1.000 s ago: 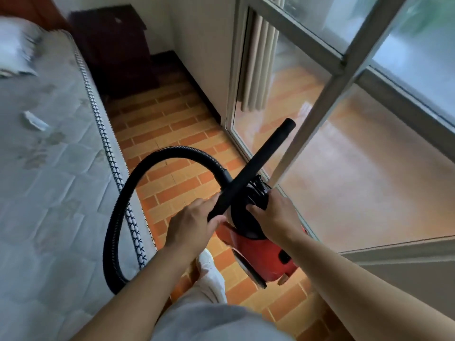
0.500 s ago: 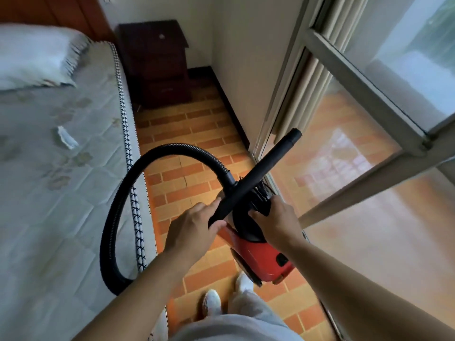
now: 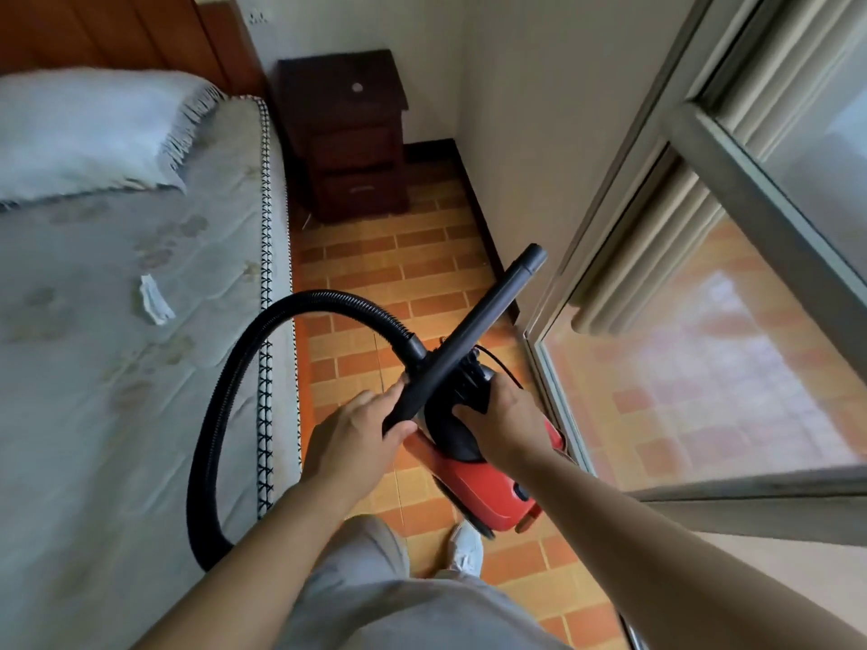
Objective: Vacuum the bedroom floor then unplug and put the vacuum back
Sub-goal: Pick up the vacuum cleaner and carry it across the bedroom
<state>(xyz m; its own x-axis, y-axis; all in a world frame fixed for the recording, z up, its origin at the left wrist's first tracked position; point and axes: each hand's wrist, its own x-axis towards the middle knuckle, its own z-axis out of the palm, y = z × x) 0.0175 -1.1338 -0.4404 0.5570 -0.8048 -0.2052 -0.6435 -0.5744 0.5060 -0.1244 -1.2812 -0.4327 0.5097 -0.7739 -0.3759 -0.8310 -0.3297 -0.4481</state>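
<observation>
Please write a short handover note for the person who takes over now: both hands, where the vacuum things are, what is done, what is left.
Left hand: closed on the black wand.
Right hand: gripping the top of the red vacuum, carried above the tiled floor.
Hose loops over the mattress edge.
Whether the floor is vacuumed or the plug is out cannot be told.
Left: put the vacuum back.

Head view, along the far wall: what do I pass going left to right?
White fringed pillow on the bare mattress → dark wooden nightstand with two drawers → cream wall → beige pleated curtain → grey-framed glass sliding door.
</observation>
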